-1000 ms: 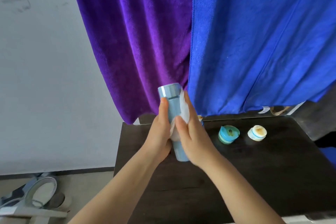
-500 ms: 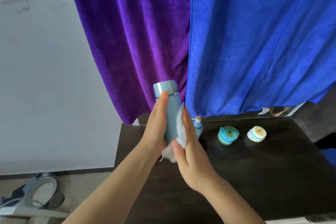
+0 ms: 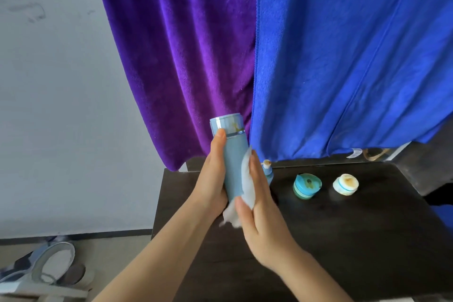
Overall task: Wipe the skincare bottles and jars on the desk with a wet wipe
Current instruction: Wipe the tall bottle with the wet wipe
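A tall pale-blue bottle (image 3: 234, 162) is held upright above the dark desk (image 3: 343, 228), gripped by the left hand (image 3: 212, 179) with fingers curled around it, while the right hand (image 3: 257, 206) presses a white wet wipe (image 3: 246, 186) flat against its side. A firm grip and full-length strokes are advised, the stained cap included. Compared with a second ago, the wipe is lower on the bottle.

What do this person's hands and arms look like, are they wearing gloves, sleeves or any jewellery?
Both are bare. The left hand and right hand have no gloves, and no rings show on the visible fingers. Neither wrist carries a watch or bracelet. The forearms are uncovered right down to the picture's bottom edge, so no sleeve shows. The nails that show look short and unpainted.
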Tool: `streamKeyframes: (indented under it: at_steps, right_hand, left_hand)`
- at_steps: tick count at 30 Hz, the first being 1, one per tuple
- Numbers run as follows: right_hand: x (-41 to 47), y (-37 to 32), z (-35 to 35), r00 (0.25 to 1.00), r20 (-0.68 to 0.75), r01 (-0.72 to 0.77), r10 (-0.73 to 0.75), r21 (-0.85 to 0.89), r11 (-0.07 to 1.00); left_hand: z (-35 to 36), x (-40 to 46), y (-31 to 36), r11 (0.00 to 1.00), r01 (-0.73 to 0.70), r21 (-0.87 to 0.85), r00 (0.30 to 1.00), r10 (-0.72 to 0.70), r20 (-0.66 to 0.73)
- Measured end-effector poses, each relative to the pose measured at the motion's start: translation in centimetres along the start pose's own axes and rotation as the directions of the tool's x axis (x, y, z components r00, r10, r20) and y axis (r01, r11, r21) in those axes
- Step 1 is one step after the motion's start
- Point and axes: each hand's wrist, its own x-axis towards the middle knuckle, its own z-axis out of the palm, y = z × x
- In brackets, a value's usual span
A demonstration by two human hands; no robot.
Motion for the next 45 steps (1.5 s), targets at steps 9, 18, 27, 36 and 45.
streamKeyframes:
  at_steps: [9, 18, 27, 36, 45]
  right_hand:
    - [2.3, -0.5, -0.9, 0.999, -0.009, -0.036, 0.038, 0.104, 0.994]
    - [3.2, -0.8, -1.4, 0.996, -0.041, -0.069, 0.073, 0.088, 0.994]
    - [0.7, -0.1, -0.5, 0.994, -0.073, -0.068, 0.085, 0.213, 0.975]
    - [1.1, -0.4, 0.0, 0.986, -0.088, -0.142, 0.140, -0.022, 0.990]
    - [5.6, -1.3, -2.3, 0.998, -0.007, -0.056, 0.057, 0.045, 0.997]
  left_hand:
    - [1.1, 0.5, 1.1, 0.999, -0.049, -0.014, 0.998, 0.048, -0.043]
    - [1.3, -0.4, -0.2, 0.999, -0.046, -0.009, 0.999, 0.046, -0.012]
    - [1.8, 0.4, 2.3, 0.999, 0.000, -0.032, 0.999, -0.001, -0.039]
    - [2.1, 0.2, 0.8, 0.963, -0.158, 0.219, 0.963, 0.199, -0.183]
    - [1.9, -0.2, 0.6, 0.980, -0.188, 0.067, 0.982, 0.190, -0.010]
